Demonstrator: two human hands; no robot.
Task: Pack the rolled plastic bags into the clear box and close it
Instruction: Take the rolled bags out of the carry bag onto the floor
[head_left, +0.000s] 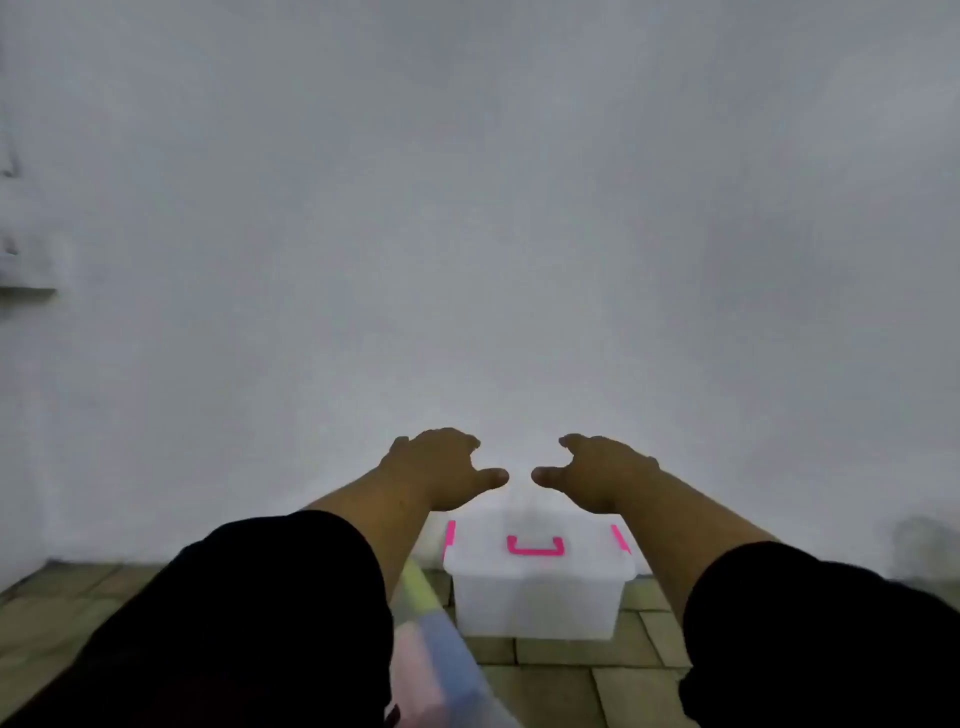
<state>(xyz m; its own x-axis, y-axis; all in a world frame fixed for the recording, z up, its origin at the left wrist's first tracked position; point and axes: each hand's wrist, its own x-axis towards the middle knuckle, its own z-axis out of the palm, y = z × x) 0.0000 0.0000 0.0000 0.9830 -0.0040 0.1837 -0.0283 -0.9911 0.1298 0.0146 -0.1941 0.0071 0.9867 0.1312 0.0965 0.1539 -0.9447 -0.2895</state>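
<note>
Nearest the camera: two dark sleeves (249, 623) fill the lower corners — between them, low and left of centre, lie the rolled plastic bags (441, 654), blurred bundles of pink, blue and pale yellow-green.
Bags, position: on the tiled floor (561, 691), just beside the box's near-left corner and outside it; whether they touch the box cannot be told through the blur.
Bags, long axis: it runs from the near edge of the view up toward the box, slanting slightly left.
Box: the clear box (532, 597) sits on the floor ahead, its lid down, with a pink handle (535, 545) on top and pink side latches (450, 535) at either end; whether the latches are snapped shut cannot be told.
Left hand (436, 467): stretched out above and beyond the box's far-left side, fingers loosely curled and spread, thumb pointing inward, holding nothing.
Right hand (597, 473): mirrored above the far-right side, fingers likewise slack and empty, thumb tip near the other thumb but apart from it.
Key relation: the bags lie back toward the person and to the left of both hands, under the left forearm — the left hand looks the nearer one for a pickup, though it would have to draw back first.
Stage, as a judgement: packing seems not yet begun, since the lid appears to need lifting.
Farthest: a plain pale wall (467, 208).
</note>
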